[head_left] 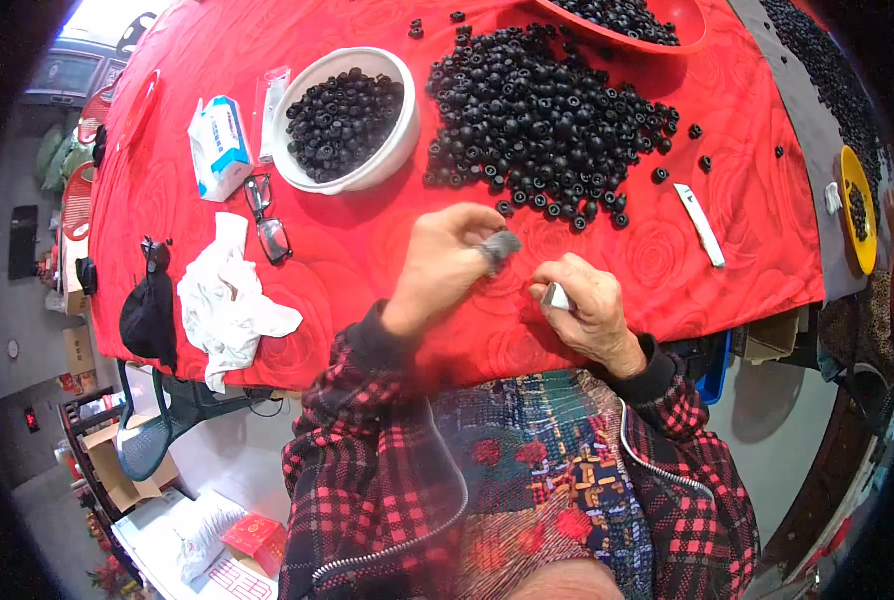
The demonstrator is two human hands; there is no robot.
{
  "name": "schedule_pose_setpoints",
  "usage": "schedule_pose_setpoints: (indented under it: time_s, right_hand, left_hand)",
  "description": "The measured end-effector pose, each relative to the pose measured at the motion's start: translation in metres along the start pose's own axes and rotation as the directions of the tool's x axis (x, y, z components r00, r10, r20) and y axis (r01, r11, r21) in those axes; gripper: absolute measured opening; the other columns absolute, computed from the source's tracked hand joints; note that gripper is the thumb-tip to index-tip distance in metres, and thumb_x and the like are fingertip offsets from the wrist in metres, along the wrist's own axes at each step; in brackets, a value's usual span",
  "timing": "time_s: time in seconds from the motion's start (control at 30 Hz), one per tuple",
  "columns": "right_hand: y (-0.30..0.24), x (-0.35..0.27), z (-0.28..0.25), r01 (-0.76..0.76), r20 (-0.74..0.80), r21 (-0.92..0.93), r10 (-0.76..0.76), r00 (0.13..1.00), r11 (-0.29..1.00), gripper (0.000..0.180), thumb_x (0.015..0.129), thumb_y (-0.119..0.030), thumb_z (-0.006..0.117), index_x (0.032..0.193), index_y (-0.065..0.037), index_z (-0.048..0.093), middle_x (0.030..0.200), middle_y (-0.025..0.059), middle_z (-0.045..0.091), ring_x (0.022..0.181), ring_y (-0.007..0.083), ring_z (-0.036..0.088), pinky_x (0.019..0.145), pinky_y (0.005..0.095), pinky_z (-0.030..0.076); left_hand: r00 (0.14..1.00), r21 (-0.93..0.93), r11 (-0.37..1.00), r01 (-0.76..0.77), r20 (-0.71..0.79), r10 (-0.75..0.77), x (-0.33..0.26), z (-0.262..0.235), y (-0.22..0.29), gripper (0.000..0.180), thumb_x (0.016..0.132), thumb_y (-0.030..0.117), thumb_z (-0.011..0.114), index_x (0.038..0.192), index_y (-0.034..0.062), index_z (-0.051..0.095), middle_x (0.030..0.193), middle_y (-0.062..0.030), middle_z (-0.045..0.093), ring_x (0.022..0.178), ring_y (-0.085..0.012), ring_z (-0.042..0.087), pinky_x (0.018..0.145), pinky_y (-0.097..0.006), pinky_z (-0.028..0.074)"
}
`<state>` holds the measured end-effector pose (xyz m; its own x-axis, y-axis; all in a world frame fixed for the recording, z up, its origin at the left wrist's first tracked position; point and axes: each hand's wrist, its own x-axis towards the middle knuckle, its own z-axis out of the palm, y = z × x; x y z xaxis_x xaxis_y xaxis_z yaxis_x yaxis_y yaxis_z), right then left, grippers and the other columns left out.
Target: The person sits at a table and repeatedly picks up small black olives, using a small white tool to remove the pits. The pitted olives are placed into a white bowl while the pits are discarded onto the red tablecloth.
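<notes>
My left hand (pixel 441 262) is raised over the front of the red tablecloth, its fingers curled. At its fingertips is a small grey piece (pixel 502 246), too blurred for its kind to show. My right hand (pixel 589 312) is closed round a short silver-white object (pixel 557 297); one blunt end shows and the rest is hidden in the fist. The two hands are apart. Just beyond them spreads a large pile of small round black plastic caps (pixel 542 125), some with hollow sides up. A white bowl (pixel 407 135) at the left holds many more.
A red basin (pixel 695 25) with black caps stands at the back right. A white strip-shaped packet (pixel 700 225) lies right of the pile. Eyeglasses (pixel 267 220), a tissue pack (pixel 219 150), white cloth (pixel 225 300) and a black mask (pixel 147 318) lie left. A yellow plate (pixel 870 235) is far right.
</notes>
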<state>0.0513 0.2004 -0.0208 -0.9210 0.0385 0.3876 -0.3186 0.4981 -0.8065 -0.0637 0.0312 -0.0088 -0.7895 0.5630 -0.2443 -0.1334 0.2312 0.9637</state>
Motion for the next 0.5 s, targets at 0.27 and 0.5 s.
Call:
schedule_pose_setpoints:
  time_s: [0.27, 0.5]
  right_hand:
    - [-0.007, 0.001, 0.003, 0.054, -0.097, 0.065, -0.048, 0.994, 0.996, 0.029, 0.070, 0.001, 0.073, 0.096, -0.003, 0.061, 0.075, 0.0080, 0.056, 0.061, 0.0221, 0.056, 0.052, 0.0322, 0.044]
    - [-0.013, 0.001, 0.003, 0.064, 0.034, 0.059, -0.066, 0.997, 0.996, 0.030, 0.068, -0.003, 0.075, 0.095, -0.004, 0.063, 0.080, 0.0098, 0.058, 0.066, 0.0258, 0.059, 0.056, 0.0346, 0.048]
  left_hand:
    - [0.923, -0.786, 0.486, 0.383, 0.301, -0.241, -0.045, 0.014, -0.013, 0.033, 0.095, 0.026, 0.053, 0.119, 0.0030, 0.054, 0.109, -0.0101, 0.064, 0.086, -0.0125, 0.063, 0.060, -0.025, 0.049]
    - [0.927, -0.694, 0.616, 0.374, 0.301, -0.223, -0.065, 0.026, 0.003, 0.032, 0.096, 0.023, 0.051, 0.118, 0.0013, 0.057, 0.099, -0.0057, 0.064, 0.082, -0.0123, 0.062, 0.059, -0.023, 0.047]
